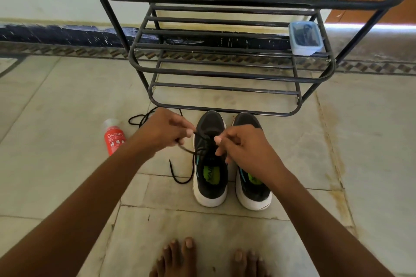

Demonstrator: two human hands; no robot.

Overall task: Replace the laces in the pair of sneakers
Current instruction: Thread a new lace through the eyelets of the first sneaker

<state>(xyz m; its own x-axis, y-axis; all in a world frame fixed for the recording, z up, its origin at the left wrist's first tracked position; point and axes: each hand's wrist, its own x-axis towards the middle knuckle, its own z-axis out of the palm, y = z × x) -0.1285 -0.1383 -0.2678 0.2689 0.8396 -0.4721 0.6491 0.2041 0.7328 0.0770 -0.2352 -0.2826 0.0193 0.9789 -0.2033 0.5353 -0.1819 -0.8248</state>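
Observation:
Two black sneakers with white soles stand side by side on the floor, toes toward the rack: the left sneaker (210, 159) and the right sneaker (253, 177). A black lace (191, 164) runs through the left sneaker's eyelets, one loose end curling on the floor to its left. My left hand (165, 129) pinches one lace strand above the left side of that shoe. My right hand (238, 144) pinches the lace over the shoe's tongue and partly hides the right sneaker. Another loose black lace (140, 118) lies on the floor behind my left hand.
A black metal shoe rack (225, 63) stands right behind the sneakers, with a clear plastic box of dark laces (305, 37) on its right shelf. A red spray can (113, 138) lies on the tiles at the left. My bare feet (202, 258) are at the bottom.

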